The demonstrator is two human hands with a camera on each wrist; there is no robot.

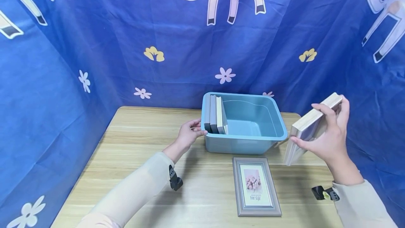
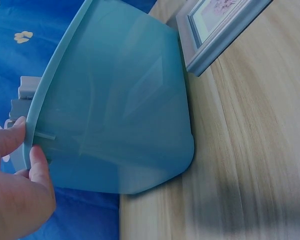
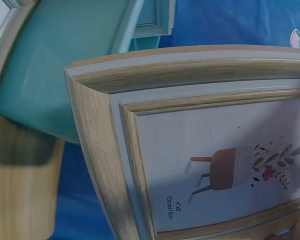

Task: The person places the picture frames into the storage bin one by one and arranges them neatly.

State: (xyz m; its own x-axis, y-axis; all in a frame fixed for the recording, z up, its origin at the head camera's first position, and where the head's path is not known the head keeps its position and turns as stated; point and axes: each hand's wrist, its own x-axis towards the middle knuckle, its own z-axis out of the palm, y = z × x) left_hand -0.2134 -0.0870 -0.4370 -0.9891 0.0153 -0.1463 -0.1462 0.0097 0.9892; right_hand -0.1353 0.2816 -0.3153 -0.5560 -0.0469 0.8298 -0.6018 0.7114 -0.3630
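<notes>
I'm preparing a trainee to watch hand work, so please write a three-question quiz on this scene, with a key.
1. The right hand holds: A) a mug; B) a wood-grain frame; C) a marker.
2. True or false: the flower-picture frame lies outside the blue bin.
3. Fill in: the left hand grips the bin's ____.

Key:
1. B
2. True; it lies flat on the table.
3. Rim

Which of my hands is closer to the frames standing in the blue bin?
Left. Your left hand pinches the bin rim just beside those frames; your right hand is beyond the bin's other end, holding a wood-toned frame.
</notes>
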